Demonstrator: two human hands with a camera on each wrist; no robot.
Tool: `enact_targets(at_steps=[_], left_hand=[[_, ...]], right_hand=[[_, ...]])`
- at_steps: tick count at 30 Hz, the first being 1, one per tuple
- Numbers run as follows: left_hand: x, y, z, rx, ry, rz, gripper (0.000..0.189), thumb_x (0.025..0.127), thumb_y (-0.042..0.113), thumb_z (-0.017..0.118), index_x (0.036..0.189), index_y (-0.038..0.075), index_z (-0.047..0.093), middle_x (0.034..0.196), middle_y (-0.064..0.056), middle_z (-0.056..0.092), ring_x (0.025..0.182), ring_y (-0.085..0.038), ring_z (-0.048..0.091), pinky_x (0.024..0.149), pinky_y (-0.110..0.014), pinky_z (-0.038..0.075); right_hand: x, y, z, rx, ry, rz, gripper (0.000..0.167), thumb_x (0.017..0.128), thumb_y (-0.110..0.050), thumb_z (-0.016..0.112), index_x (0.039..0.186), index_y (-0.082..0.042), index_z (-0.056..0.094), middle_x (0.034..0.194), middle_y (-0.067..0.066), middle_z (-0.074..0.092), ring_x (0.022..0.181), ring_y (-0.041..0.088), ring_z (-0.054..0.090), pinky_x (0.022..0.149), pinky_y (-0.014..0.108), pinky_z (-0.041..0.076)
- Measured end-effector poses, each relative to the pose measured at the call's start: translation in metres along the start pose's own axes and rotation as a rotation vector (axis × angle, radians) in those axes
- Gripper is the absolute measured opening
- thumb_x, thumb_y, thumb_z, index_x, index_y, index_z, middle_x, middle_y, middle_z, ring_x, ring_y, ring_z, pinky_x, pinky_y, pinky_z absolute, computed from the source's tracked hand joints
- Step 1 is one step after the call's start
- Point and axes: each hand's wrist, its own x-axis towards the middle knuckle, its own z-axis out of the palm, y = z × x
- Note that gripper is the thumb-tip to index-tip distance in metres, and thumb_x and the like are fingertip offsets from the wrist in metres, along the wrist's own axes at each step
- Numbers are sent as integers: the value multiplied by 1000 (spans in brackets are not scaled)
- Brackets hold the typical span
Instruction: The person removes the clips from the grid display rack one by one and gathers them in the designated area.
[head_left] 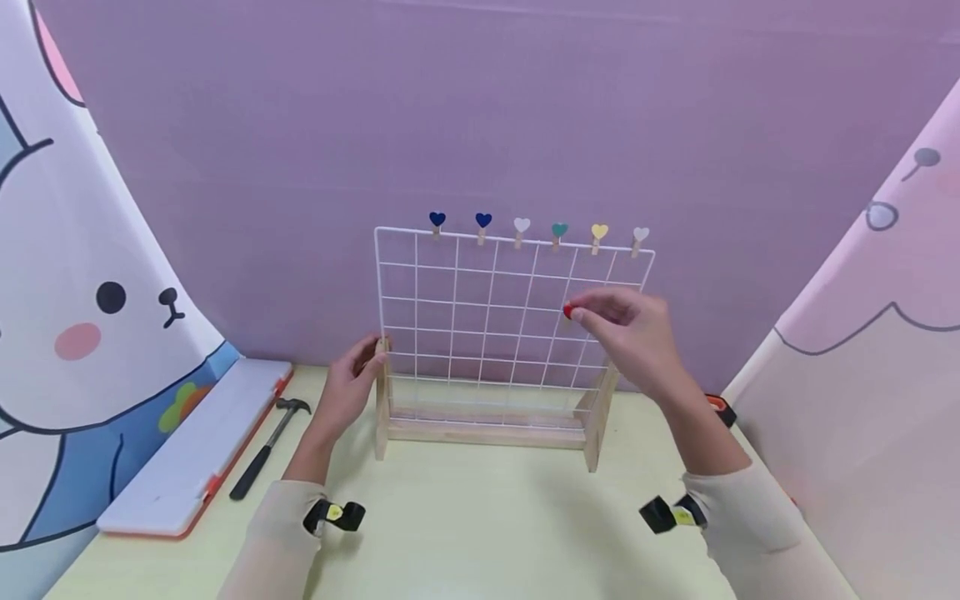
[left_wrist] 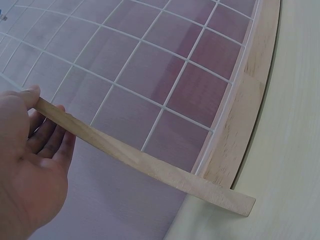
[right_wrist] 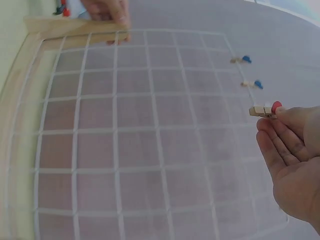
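Observation:
A white wire grid panel (head_left: 472, 303) stands upright in a wooden stand (head_left: 487, 435). My left hand (head_left: 352, 379) grips the stand's left side post (left_wrist: 135, 157) near its top, thumb and fingers on either side. Between thumb and fingertips, my right hand (head_left: 633, 333) pinches a small wooden clothespin (right_wrist: 259, 111) with a red heart (head_left: 567, 311), held in front of the grid's right half. Along the top wire sit several heart clothespins: two dark blue (head_left: 437, 219), then white (head_left: 522, 225), green (head_left: 559, 229), yellow (head_left: 599, 232) and another white (head_left: 641, 234).
Left of the stand, a claw hammer (head_left: 258, 462) lies beside a long white case (head_left: 187, 454) with orange edges. An orange and black object (head_left: 722, 408) is partly hidden behind my right forearm. Purple cloth (head_left: 480, 108) hangs behind the table.

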Motion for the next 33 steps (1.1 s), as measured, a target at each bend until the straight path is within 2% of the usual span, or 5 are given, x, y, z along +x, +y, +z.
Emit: enact_targets(at_steps=[8, 16, 20, 25, 33], left_hand=[[2, -2, 2, 4, 2, 20, 48, 109, 29, 54, 150, 6, 51, 146, -19, 60, 125, -3, 57, 101, -6, 45], [2, -4, 1, -11, 10, 36, 47, 108, 27, 55, 149, 4, 52, 145, -22, 60, 121, 2, 58, 101, -6, 45], [1, -5, 1, 1, 10, 30, 48, 108, 28, 55, 150, 5, 51, 147, -20, 60, 127, -7, 58, 101, -6, 44], [1, -5, 1, 14, 7, 25, 50, 108, 30, 55, 152, 6, 49, 150, -16, 59, 139, -28, 53, 103, -5, 43], [2, -5, 1, 6, 2, 21, 50, 108, 29, 55, 153, 6, 48, 150, -17, 59, 138, -27, 54, 102, -6, 44]], right_hand=[[-36, 42, -25, -70, -21, 62, 18, 98, -17, 73, 111, -5, 76, 101, -4, 81, 94, -1, 74, 85, 11, 56], [-65, 84, -37, -109, -17, 162, 22, 98, -17, 72, 114, -2, 75, 99, -7, 80, 91, -6, 71, 82, 9, 54], [-79, 103, -39, -131, -20, 212, 25, 98, -21, 72, 116, -4, 74, 103, 3, 80, 91, -6, 70, 81, 9, 54], [-94, 135, -38, -142, -1, 244, 25, 98, -23, 73, 115, -5, 75, 100, -5, 79, 91, -6, 69, 79, 10, 55], [-109, 177, -29, -92, -7, 308, 23, 98, -20, 72, 115, -4, 74, 102, -2, 79, 89, -4, 69, 78, 14, 56]])
